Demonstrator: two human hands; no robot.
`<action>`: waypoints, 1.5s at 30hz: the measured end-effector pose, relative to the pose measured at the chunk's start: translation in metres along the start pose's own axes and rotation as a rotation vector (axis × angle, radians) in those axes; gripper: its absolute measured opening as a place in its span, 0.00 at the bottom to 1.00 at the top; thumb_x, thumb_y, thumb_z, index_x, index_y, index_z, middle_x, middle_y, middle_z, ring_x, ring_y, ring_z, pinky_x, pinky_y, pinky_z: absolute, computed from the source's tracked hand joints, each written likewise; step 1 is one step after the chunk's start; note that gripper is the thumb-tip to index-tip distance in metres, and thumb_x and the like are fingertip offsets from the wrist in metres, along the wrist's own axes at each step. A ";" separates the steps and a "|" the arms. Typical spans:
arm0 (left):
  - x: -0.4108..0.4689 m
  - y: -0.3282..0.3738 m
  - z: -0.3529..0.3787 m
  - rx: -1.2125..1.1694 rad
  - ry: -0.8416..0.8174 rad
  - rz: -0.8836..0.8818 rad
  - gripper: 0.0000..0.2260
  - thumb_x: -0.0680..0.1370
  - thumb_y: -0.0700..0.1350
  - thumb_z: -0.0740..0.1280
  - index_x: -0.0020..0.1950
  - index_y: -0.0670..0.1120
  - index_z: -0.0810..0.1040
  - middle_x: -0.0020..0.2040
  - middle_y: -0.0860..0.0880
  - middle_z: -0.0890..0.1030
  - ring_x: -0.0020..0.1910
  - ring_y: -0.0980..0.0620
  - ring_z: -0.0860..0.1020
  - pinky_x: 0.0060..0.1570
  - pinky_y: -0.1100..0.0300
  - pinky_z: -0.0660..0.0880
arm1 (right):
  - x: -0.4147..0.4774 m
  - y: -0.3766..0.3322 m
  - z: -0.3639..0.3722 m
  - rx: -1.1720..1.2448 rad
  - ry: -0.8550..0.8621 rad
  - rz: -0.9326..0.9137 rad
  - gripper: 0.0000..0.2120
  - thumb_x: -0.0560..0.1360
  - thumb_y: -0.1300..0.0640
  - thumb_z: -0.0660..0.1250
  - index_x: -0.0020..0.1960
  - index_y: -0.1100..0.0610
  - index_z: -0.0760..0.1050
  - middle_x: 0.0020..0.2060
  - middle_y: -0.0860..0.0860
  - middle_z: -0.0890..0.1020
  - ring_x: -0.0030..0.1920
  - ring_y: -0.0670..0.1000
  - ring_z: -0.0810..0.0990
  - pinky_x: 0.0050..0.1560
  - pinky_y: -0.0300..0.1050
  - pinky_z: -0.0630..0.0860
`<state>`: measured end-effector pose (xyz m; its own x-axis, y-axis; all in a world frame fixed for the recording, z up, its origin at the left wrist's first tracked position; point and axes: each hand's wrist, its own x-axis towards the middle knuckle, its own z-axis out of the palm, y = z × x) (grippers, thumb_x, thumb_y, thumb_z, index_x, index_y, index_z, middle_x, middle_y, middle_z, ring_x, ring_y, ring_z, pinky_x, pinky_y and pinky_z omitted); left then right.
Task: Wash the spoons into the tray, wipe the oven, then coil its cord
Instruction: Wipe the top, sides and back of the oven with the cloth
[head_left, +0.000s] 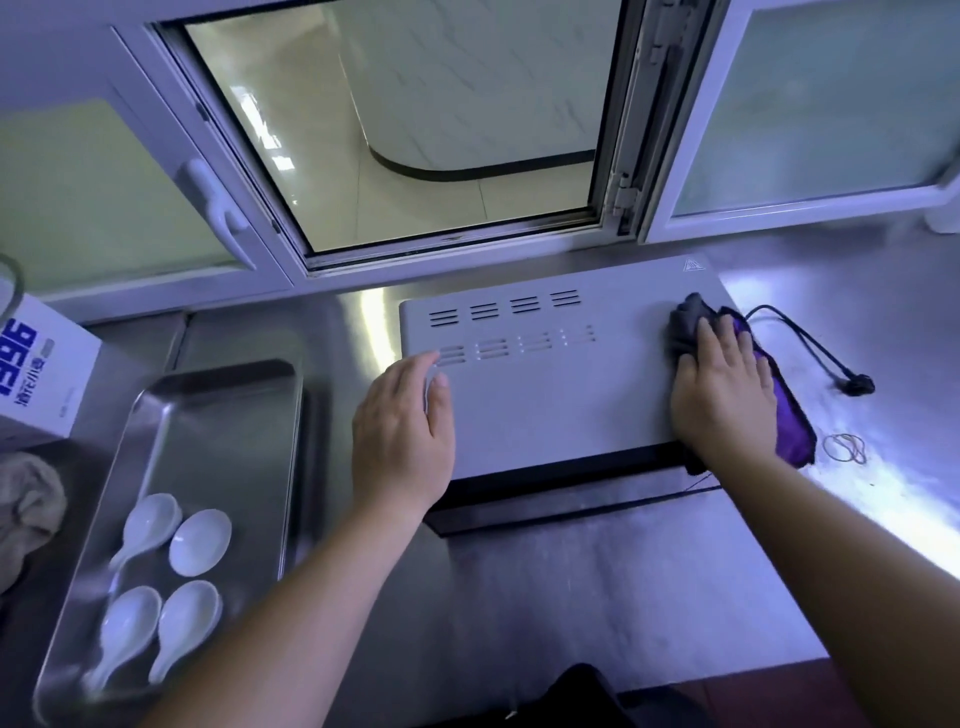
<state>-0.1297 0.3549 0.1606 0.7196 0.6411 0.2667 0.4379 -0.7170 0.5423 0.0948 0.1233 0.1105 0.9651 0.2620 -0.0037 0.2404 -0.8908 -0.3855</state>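
The light grey oven (561, 379) stands on the steel counter with its vented top facing me. My left hand (402, 431) rests flat on the oven's left part, fingers straight. My right hand (719, 384) presses a grey and purple cloth (779, 410) onto the oven's right edge. The black cord (810, 343) lies loose on the counter to the right, its plug at the far end. Several white ceramic spoons (161, 577) lie in the steel tray (223, 415) at the left.
A white box with blue print (36, 364) stands behind the tray, and a beige rag (26, 504) lies at the far left. Rubber bands (847, 448) lie right of the cloth. An open window (415, 130) is behind the counter.
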 end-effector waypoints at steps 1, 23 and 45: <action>-0.002 -0.003 -0.002 -0.003 0.003 -0.001 0.23 0.85 0.53 0.51 0.69 0.44 0.78 0.65 0.47 0.81 0.65 0.43 0.77 0.65 0.45 0.73 | -0.010 -0.010 0.005 0.004 0.017 0.024 0.28 0.83 0.48 0.50 0.83 0.50 0.55 0.83 0.49 0.53 0.83 0.52 0.50 0.82 0.55 0.47; 0.001 0.012 -0.001 0.051 0.027 -0.004 0.21 0.85 0.51 0.54 0.68 0.43 0.79 0.64 0.45 0.82 0.64 0.41 0.78 0.65 0.46 0.73 | -0.100 -0.094 0.049 -0.110 -0.175 -0.824 0.29 0.83 0.43 0.53 0.82 0.49 0.59 0.82 0.47 0.58 0.82 0.50 0.55 0.81 0.52 0.52; 0.019 0.162 0.152 0.237 -0.306 0.063 0.21 0.85 0.54 0.57 0.76 0.48 0.72 0.75 0.49 0.73 0.74 0.47 0.71 0.71 0.50 0.67 | -0.004 0.141 -0.014 -0.053 0.187 -0.694 0.24 0.83 0.49 0.63 0.78 0.50 0.68 0.78 0.44 0.68 0.71 0.55 0.72 0.63 0.54 0.68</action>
<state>0.0368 0.2095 0.1327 0.8609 0.5082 0.0239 0.4744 -0.8187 0.3235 0.1258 -0.0083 0.0690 0.5882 0.7108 0.3858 0.8051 -0.5596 -0.1965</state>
